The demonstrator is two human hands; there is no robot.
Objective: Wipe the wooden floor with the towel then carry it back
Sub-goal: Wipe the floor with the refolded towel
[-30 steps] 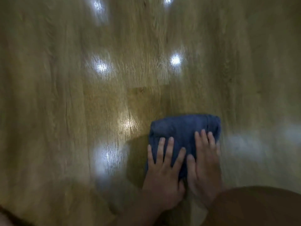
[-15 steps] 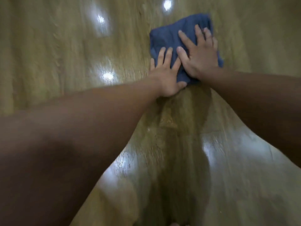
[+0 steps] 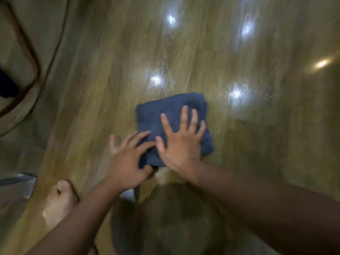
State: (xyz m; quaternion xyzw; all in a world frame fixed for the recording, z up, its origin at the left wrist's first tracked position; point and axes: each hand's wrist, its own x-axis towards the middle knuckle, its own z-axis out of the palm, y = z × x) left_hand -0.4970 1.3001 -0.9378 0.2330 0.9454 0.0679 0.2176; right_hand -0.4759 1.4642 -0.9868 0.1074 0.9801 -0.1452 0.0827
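A blue towel (image 3: 165,115) is seen folded into a thick, nearly square pad and laid flat on the wooden floor (image 3: 248,162), about the middle of the view. No clear long axis is shown; its edges are turned slightly off the run of the planks.

The right hand (image 3: 181,144) is laid palm-down on the right half of the pad, and its fingers (image 3: 184,118) are held straight and spread wide, pointing to the far side. The left hand (image 3: 127,164) is set just beside it, at the near-left corner. Its fingers are also spread: two are rested on the cloth, while the outer ones are carried past the left edge onto bare wood. Its thumb is drawn in against the near edge, and whether that edge is hooked by it cannot be told.

The relation that matters is this: most of the towel lies on the far side of both palms, so a push away would be driven squarely, mainly by the right hand. A pull back would depend on downward pressure alone, and the less-covered far-left part could be left to drag or unfold.

The wiping is judged to be under way, with the carrying back not yet begun.

A bare foot (image 3: 58,199) is planted at the near left, well apart from the cloth, and ceiling lights (image 3: 156,80) are mirrored in the boards beyond it.
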